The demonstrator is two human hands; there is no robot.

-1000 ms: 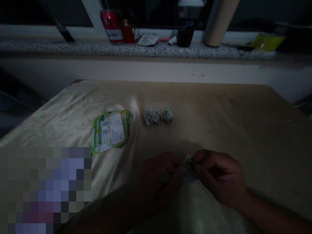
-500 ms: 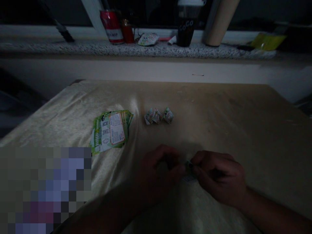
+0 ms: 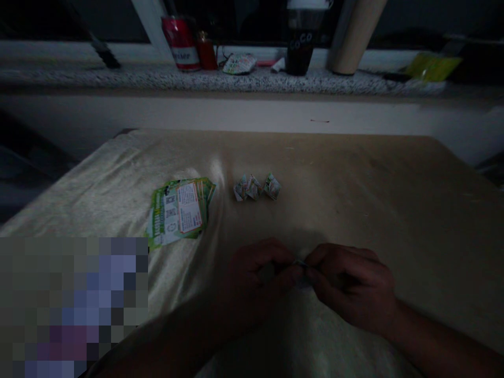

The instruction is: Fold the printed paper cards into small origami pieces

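Observation:
Low in the head view, my left hand [image 3: 258, 281] and my right hand [image 3: 354, 286] meet over the table. Their thumbs and forefingers pinch a small folded paper [image 3: 300, 261] between them, and most of it is hidden by the fingers. Beyond my hands stand three little folded paper pieces: two close together on the left, one paper piece [image 3: 252, 188] beside its neighbour, and another paper piece [image 3: 272, 187] slightly apart on the right. To the left lies a fanned stack of green and white printed leaflets [image 3: 165, 239].
A wrinkled beige cloth [image 3: 346, 210] covers the table. On the speckled sill [image 3: 134, 81] behind stand a red can [image 3: 181, 44], a red bottle [image 3: 207, 52], a dark cup [image 3: 300, 47], a cardboard tube [image 3: 352, 37] and a yellow packet [image 3: 433, 66]. A pixelated block hides the lower left.
My left fingertips have moved slightly right and closed up to my right fingertips on the folded paper. The leaflets and the three folded pieces have stayed put.

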